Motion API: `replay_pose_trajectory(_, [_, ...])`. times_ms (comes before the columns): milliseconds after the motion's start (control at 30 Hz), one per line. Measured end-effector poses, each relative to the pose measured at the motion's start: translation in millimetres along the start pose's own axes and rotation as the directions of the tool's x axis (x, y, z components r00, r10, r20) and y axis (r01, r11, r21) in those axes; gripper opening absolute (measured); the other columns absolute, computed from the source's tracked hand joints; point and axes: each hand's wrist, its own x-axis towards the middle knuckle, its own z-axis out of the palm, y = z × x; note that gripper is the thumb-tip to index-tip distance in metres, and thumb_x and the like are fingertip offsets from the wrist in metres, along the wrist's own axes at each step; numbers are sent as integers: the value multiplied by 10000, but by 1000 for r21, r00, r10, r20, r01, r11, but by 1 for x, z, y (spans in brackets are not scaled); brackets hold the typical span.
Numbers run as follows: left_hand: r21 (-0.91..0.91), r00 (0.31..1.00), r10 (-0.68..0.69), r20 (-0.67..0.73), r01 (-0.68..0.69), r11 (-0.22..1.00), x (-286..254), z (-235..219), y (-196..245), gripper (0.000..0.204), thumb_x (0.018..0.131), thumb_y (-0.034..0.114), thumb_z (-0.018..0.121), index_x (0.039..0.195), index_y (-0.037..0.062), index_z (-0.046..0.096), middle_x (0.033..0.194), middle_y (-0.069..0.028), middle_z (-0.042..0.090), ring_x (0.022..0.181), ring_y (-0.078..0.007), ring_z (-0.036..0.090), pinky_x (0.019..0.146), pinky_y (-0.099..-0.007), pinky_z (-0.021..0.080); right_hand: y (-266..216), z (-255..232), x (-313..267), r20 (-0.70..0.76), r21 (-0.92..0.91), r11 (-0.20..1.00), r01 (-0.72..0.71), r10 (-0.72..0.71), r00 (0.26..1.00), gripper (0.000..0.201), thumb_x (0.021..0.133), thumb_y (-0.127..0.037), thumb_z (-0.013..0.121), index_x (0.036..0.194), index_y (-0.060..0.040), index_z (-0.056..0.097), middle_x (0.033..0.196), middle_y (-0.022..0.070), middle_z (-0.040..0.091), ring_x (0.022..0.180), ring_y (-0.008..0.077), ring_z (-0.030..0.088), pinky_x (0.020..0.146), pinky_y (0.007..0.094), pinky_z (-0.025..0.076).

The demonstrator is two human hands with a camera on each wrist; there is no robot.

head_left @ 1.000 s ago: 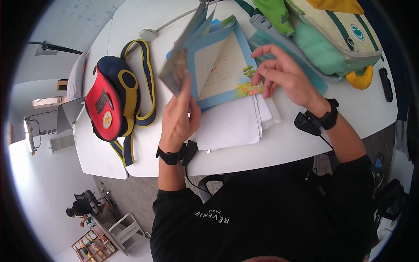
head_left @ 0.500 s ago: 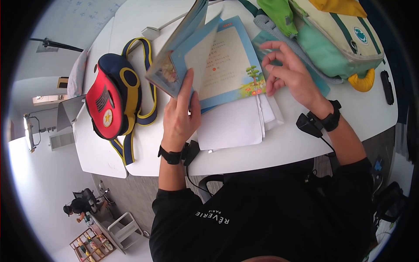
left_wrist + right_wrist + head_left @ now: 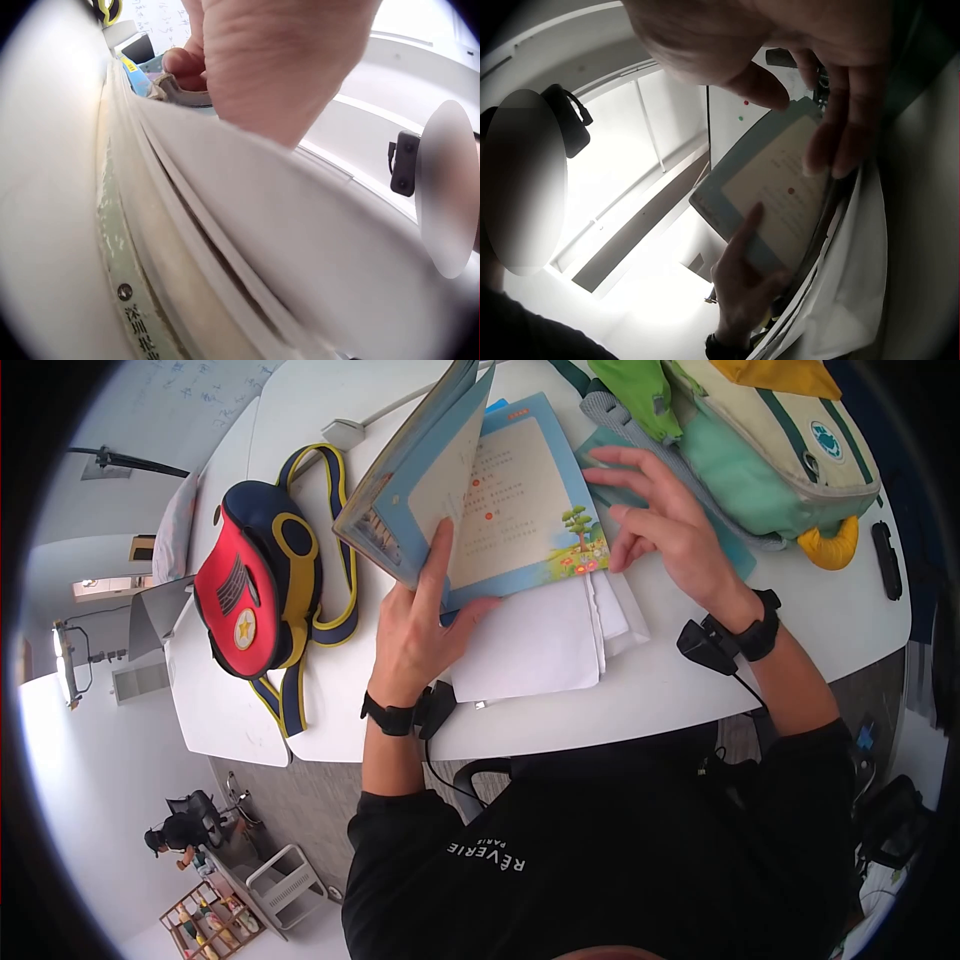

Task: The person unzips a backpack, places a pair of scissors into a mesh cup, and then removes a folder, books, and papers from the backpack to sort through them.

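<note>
A picture book [image 3: 525, 500] with blue-bordered pages, printed lines and a painted tree lies open, its left leaves raised at a slant. My left hand [image 3: 415, 640] holds it at the lower left, the index finger lying on the page, the thumb spread along the bottom edge and the other fingers hidden behind the leaves. By the book's right edge my right hand [image 3: 670, 535] hovers with loosely bent fingers and nothing in them. In the right wrist view, the book [image 3: 780, 172] shows beyond that hand's fingertips. White papers [image 3: 525, 645] lie beneath the book's lower edge.
A red and navy cap-shaped bag [image 3: 255, 585] with yellow-edged straps lies at left. At the upper right stands a green and cream backpack [image 3: 770, 460], a teal folder [image 3: 735, 550] partly under it. A black pen-like object [image 3: 885, 560] lies near the right table edge.
The loose page has turned leftward onto the raised leaves, baring more of the right-hand page. My left thumb has spread out to the right; my right hand has shifted slightly right.
</note>
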Motion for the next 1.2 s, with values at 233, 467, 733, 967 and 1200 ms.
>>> replay_pose_trajectory(233, [4, 999, -28, 15, 28, 1000, -2, 0, 0, 951, 620, 194, 933, 1447, 59, 483, 1210, -191, 649, 788, -223, 661, 539, -278, 524, 1, -5, 2, 4, 66, 995, 76, -77, 997, 488, 917, -105, 524, 1383, -16, 413, 1325, 226, 561, 628, 155, 649, 667, 280, 542])
replay_pose_trajectory(467, [-3, 1000, -27, 15, 27, 1000, -1, -1, 0, 954, 625, 196, 932, 1453, 63, 478, 1221, -181, 642, 744, -201, 634, 532, -270, 513, 1, -1, 1, 13, 120, 988, 94, -96, 995, 489, 914, -111, 538, 1379, -17, 421, 1315, 240, 559, 667, 162, 662, 697, 286, 545])
replay_pose_trajectory(733, [-59, 999, -43, 13, 44, 997, 0, -1, 1, 804, 729, 129, 863, 1441, 57, 497, 1175, -191, 652, 711, -201, 613, 496, -261, 470, 3, -2, 3, 11, 108, 991, 78, -80, 997, 485, 921, -113, 527, 1386, -27, 421, 1311, 240, 553, 728, 169, 675, 734, 300, 552])
replay_pose_trajectory(967, [-15, 999, -38, -22, 38, 999, 0, -3, 4, 548, 882, -27, 627, 1416, 24, 515, 1260, -262, 613, 1061, -404, 646, 846, -406, 531, -1, -1, 2, -33, 73, 997, 34, -32, 999, 491, 909, -98, 514, 1383, -13, 422, 1312, 213, 557, 739, 169, 673, 733, 292, 545])
replay_pose_trajectory(1200, [-48, 999, -47, 2, 47, 998, 0, -3, 5, 518, 907, -47, 561, 1419, 6, 500, 1290, -279, 593, 1149, -446, 611, 923, -429, 508, 4, -6, 2, -45, -75, 991, 115, -118, 992, 486, 900, -95, 510, 1376, -21, 440, 1281, 171, 599, 628, 119, 606, 659, 264, 529])
